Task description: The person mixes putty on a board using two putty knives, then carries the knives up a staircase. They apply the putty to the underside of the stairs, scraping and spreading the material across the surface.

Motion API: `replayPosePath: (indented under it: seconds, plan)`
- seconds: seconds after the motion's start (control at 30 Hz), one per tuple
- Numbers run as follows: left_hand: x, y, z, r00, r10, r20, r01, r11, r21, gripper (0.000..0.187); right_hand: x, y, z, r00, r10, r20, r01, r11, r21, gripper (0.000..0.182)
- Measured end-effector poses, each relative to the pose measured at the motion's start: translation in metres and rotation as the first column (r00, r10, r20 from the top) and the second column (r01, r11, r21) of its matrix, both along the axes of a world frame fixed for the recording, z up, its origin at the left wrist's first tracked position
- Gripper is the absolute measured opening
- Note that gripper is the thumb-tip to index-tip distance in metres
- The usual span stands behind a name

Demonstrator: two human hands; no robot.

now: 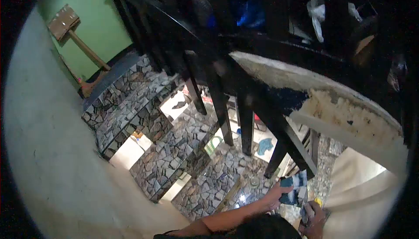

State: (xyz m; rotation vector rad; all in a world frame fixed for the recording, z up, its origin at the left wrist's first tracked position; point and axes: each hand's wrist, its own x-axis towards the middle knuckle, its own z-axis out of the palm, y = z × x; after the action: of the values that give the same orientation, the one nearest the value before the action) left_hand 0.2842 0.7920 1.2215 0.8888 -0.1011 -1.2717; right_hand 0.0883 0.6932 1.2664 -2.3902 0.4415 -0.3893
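Observation:
My left hand (pixel 275 195) reaches in from the bottom, its fingers gripping the edge of a dark blue-green flat piece with white and grey patches (pixel 288 195). Whether this is a tool, a box or a board cannot be made out. Just to the right and lower, my right hand (pixel 315 219) is closed, with grey smears on its fingers. A small yellow bit (pixel 318 202) shows at its fingertips, but the rest of what it holds is hidden. Both hands are close together, beside the pale curved wall (pixel 358 182).
Stone-patterned stairs (pixel 174 151) run down the middle. A black railing (pixel 218 103) with slanted posts crosses above them. A peeling, stained wall edge (pixel 345 112) lies at right. A broom (pixel 85 49) leans against the green wall (pixel 102 16); a plain wall (pixel 52 130) bounds the left.

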Motion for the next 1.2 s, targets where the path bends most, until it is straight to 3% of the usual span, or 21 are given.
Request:
replayPosePath:
  seconds: [0.07,0.17,0.2,0.23,0.27,0.3,0.33,0.4,0.43,0.47,0.5,0.57,0.63,0.67,0.77,0.9,0.93,1.03,1.07,1.17,1.2]
  plan:
    - [-0.002,-0.006,-0.012,0.996,0.044,-0.083,-0.051,0.995,-0.084,0.027,0.000,0.000,0.001,0.998,0.028,-0.056,-0.043,0.962,-0.270,0.049]
    - [0.006,-0.002,0.005,1.000,-0.014,0.011,0.015,0.998,-0.064,0.029,0.008,-0.001,-0.011,0.962,0.145,0.231,-0.015,0.874,-0.486,0.030]
    - [0.007,-0.006,-0.008,0.998,-0.050,0.038,0.049,0.998,0.030,0.031,0.013,-0.001,0.000,0.999,-0.048,0.005,0.048,0.999,-0.009,0.032]
    - [0.008,-0.003,0.002,0.989,-0.070,0.127,0.063,0.997,0.053,0.028,0.008,-0.006,-0.006,0.998,0.060,0.030,-0.045,0.931,-0.363,0.042]
    - [0.007,0.004,0.007,0.931,-0.139,0.339,0.112,0.989,0.098,0.028,-0.003,-0.010,-0.018,0.989,0.150,-0.018,-0.124,0.742,-0.659,0.055]
    - [0.007,0.010,0.011,0.824,-0.200,0.531,0.136,0.978,0.157,0.028,0.003,-0.003,-0.001,0.999,0.040,-0.010,-0.041,0.947,-0.317,0.041]
    - [0.006,0.006,0.016,0.908,-0.190,0.374,0.139,0.978,0.158,0.028,0.010,0.003,0.015,0.993,-0.115,0.019,0.113,0.992,0.058,0.032]
    - [0.004,-0.005,0.024,0.993,-0.113,0.030,0.106,0.978,0.179,0.026,0.014,-0.001,0.021,0.992,-0.084,0.092,0.084,0.996,0.005,0.031]
    - [0.012,-0.009,-0.001,0.985,-0.166,-0.055,0.173,0.972,0.159,0.028,0.012,-0.004,0.011,0.994,-0.076,0.078,0.082,0.994,-0.079,0.030]
    - [0.005,-0.014,0.018,0.995,-0.084,0.050,0.080,0.993,0.085,0.033,0.009,-0.007,0.002,0.995,-0.072,0.065,0.081,0.983,-0.162,0.030]
    - [-0.001,-0.018,0.037,0.999,-0.047,0.007,0.047,0.999,0.019,0.035,0.012,-0.009,0.006,0.988,-0.121,0.098,0.110,0.988,0.105,0.031]
    - [-0.003,-0.021,0.040,0.996,-0.045,0.081,0.049,0.998,-0.039,0.033,0.006,-0.013,0.004,0.990,-0.026,0.138,0.056,0.975,-0.214,0.039]
    - [-0.008,-0.026,0.037,0.999,-0.004,0.038,0.007,0.997,-0.073,0.031,0.001,-0.021,-0.007,0.980,0.139,0.144,-0.046,0.857,-0.513,0.045]
    - [-0.007,-0.025,0.032,0.999,-0.014,0.044,0.016,1.000,-0.023,0.030,-0.001,-0.023,-0.014,0.973,0.143,0.183,-0.034,0.866,-0.499,0.052]
    - [-0.012,-0.029,0.035,0.999,-0.054,0.009,0.054,0.996,-0.072,0.030,-0.003,-0.025,-0.006,0.989,0.066,0.133,-0.001,0.898,-0.440,0.051]
    - [-0.018,-0.029,0.034,0.998,-0.046,0.039,0.049,0.996,-0.071,0.030,-0.003,-0.035,-0.025,0.929,0.049,0.367,0.118,0.900,-0.419,0.052]
    - [-0.020,-0.028,0.037,0.998,-0.049,0.038,0.051,0.996,-0.067,0.031,-0.004,-0.041,-0.028,0.946,0.057,0.319,0.090,0.900,-0.426,0.052]
    - [-0.023,-0.017,0.050,0.993,-0.025,0.117,0.033,0.997,-0.064,0.032,-0.003,-0.058,-0.046,0.978,-0.196,0.076,0.205,0.967,-0.148,0.055]
    - [-0.022,-0.016,0.054,0.988,-0.010,0.153,0.021,0.997,-0.069,0.033,-0.007,-0.071,-0.089,0.939,-0.308,0.155,0.294,0.950,0.108,0.057]
    - [-0.012,-0.024,0.055,0.973,0.067,0.223,-0.052,0.996,-0.075,0.033,-0.016,-0.052,-0.085,0.808,-0.539,0.238,0.263,0.691,0.673,0.069]
    - [-0.004,-0.022,0.045,0.969,0.055,0.239,-0.043,0.998,-0.054,0.033,-0.020,-0.047,-0.087,0.787,-0.588,0.187,0.261,0.593,0.762,0.081]
